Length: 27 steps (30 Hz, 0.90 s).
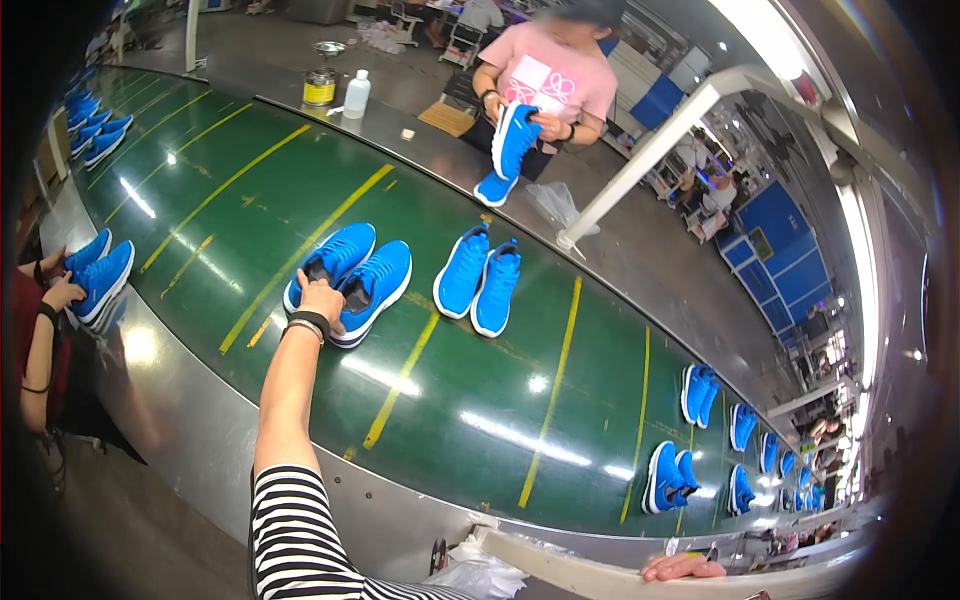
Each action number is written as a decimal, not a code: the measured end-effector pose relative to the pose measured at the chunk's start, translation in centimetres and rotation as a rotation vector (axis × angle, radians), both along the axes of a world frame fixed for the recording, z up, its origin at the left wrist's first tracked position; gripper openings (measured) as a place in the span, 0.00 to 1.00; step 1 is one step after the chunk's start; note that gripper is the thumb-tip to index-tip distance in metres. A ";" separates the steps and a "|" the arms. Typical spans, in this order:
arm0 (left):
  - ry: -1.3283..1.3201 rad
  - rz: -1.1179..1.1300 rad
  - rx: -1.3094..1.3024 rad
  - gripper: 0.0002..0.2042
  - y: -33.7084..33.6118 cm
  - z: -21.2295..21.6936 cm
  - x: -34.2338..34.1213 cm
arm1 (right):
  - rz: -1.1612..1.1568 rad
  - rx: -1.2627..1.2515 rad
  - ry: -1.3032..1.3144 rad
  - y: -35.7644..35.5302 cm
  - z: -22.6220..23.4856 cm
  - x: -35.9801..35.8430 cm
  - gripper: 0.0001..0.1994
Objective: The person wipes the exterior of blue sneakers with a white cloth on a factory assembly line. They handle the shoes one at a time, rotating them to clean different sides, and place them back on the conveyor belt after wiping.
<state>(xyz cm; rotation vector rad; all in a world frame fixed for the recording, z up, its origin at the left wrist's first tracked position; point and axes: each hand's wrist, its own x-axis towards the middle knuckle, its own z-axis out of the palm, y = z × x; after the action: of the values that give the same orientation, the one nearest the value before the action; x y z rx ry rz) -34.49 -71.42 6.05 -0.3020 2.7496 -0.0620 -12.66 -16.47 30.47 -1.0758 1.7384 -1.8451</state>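
Observation:
A pair of blue sneakers with white soles (375,275) lies side by side on the green conveyor belt (250,190). My left hand (320,298), with a wristband and a striped sleeve behind it, reaches out and grips the pair at the heels, fingers curled over the collars. My right hand (685,568) lies flat on a white rail (560,572) at the lower right and holds nothing. A second blue pair (478,278) stands just to the right of the gripped pair.
Across the belt a person in a pink shirt holds a blue sneaker (512,140) upright. At the left, another person's hands (62,292) rest on a blue pair (100,275). More pairs (700,395) lie further right. A tin (319,88) and a bottle (356,95) stand on the far metal edge.

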 end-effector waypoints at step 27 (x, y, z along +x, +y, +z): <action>-0.370 -0.378 0.508 0.28 30.6 26.5 42.9 | -0.365 -0.807 0.797 14.3 6.2 13.8 0.09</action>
<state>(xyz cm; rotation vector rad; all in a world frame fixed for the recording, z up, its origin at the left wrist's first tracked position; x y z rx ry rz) 8.37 -40.82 32.58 0.3346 2.3136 0.4306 1.15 -2.17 36.69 -2.1478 1.6226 -2.7071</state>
